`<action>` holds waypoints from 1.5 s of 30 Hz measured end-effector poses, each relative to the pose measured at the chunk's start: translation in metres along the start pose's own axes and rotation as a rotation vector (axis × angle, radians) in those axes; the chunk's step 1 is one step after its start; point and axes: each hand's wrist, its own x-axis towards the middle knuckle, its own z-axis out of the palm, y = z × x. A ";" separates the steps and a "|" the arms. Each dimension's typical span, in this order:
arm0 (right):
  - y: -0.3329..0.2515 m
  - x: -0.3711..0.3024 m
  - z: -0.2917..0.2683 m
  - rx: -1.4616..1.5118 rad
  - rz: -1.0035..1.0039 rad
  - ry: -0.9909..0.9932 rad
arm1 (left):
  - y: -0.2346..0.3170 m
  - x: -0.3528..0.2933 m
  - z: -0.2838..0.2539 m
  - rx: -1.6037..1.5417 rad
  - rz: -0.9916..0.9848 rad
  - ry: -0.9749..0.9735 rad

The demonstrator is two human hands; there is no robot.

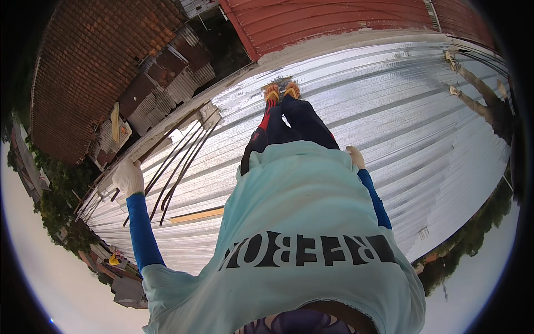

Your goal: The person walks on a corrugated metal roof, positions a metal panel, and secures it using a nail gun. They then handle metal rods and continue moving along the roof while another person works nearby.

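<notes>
My left hand [129, 177], in a white knitted glove below a blue sleeve, is stretched out to the left. Its fingers look curled in, and what they hold, if anything, is hidden. A short dark end [115, 195] shows just below it, and several long dark bars [181, 170] lie on the metal roofing to its right. At my right hip hangs my right hand [356, 157], also gloved in white. The shirt hides part of it, so its grip cannot be told. My sandalled feet [281, 92] stand on the shiny corrugated metal sheets [356, 106].
A wooden strip [197, 215] lies on the sheets. Ahead runs a concrete ledge [334, 45] beside a red metal roof [328, 22]. A brown tiled roof [105, 67] lies beyond the left edge. Another person's legs [478, 92] are at the far right.
</notes>
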 end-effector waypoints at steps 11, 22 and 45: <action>-0.096 0.018 -0.119 0.525 0.037 0.197 | -0.001 0.003 -0.001 -0.020 -0.019 0.010; -0.094 -0.011 -0.017 0.467 0.158 0.122 | 0.002 -0.004 -0.005 0.029 0.044 0.008; -0.092 -0.036 0.076 0.353 0.019 0.228 | 0.013 0.023 0.004 0.108 0.241 0.009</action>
